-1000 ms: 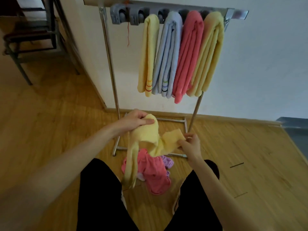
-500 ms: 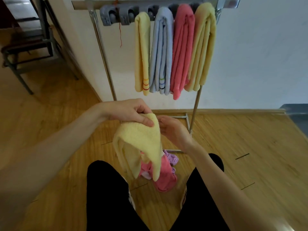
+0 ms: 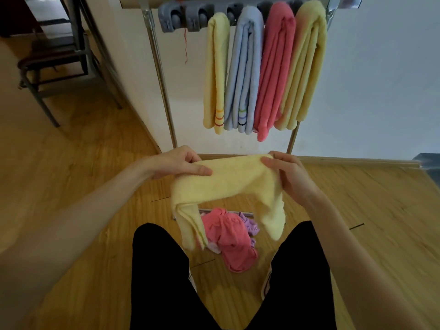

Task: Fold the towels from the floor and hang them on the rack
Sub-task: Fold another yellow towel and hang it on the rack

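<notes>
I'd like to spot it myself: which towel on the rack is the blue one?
Find the metal rack against the white wall; four folded towels hang from its top bar. The blue towel is second from the left, between a narrow yellow towel and a pink towel. It alone is pale blue, with small coloured stripes near its bottom.

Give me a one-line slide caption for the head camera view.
Both hands hold a yellow towel before a rack with four folded towels.

Bare forearms, black trousers, striped shoes

Both forearms are uncovered, the left hand (image 3: 177, 163) and right hand (image 3: 289, 173) wearing no rings or gloves. The plain black cloth trousers (image 3: 164, 282) cover both legs; white shoes with dark side stripes (image 3: 266, 283) peek out beside them.
</notes>
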Demonstrator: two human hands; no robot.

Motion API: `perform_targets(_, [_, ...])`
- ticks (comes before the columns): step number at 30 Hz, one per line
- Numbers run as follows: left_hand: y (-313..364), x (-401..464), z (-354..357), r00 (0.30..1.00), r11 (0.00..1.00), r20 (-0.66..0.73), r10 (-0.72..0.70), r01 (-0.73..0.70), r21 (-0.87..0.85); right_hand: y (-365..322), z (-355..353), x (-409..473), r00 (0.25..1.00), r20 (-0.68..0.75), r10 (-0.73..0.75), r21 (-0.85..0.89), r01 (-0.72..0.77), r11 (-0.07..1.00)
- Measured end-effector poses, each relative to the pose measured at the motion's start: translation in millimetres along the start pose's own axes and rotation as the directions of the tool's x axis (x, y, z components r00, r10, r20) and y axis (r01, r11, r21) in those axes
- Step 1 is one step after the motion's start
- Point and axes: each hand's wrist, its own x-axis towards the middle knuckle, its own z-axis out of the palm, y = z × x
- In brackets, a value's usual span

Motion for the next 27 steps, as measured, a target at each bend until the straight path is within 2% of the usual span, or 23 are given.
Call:
perform_targets(2, [-10, -5, -6, 1.000, 1.000, -0.003, -0.005, 0.005, -0.023, 1, -9, 3, 0.998, -0.050, 0.028, -0.044, -0.030, 0.999])
perform_targets(5, [-13, -6, -14, 0.998, 0.996, -0.053, 0.024, -0.028, -0.090, -1, -15, 14, 1.000, -0.022, 0.009, -0.320, -0.016, 0.947])
perform_targets(9, [8, 0, -36, 0.979, 0.996, -0.190, 0.067, -0.078, -0.053, -22, -14, 40, 0.983, 0.142, -0.118, -0.544, 0.177, 0.820])
perform_targets(12, [32, 8, -61, 0.975, 0.991, -0.204, 0.091, -0.068, 0.118, -55, -8, 63, 0.954, 0.260, -0.151, -0.690, 0.293, 0.661])
perform_targets(15, [53, 18, -92, 0.983, 0.942, -0.167, 0.078, -0.018, 0.336, -91, -6, 88, 0.957, 0.285, -0.055, -0.766, 0.261, 0.588])
perform_targets(18, [73, 23, -127, 0.991, 0.885, -0.114, 0.068, -0.007, 0.465, -127, -1, 106, 0.943, 0.326, -0.070, -0.807, 0.316, 0.499])
perform_targets(22, [107, 32, -169, 0.994, 0.821, -0.102, 0.029, 0.035, 0.570, -173, 7, 135, 0.930, 0.306, -0.203, -0.865, 0.361, 0.349])
perform_targets(25, [132, 47, -198, 0.972, 0.695, -0.192, 0.137, 0.044, 0.718, -203, 11, 164, 0.894, 0.248, -0.373, -0.915, 0.343, 0.214])
perform_targets(27, [144, 59, -216, 0.925, 0.624, -0.293, 0.241, 0.083, 0.777, -221, 12, 179, 0.871, 0.183, -0.455, -0.929, 0.305, 0.208])
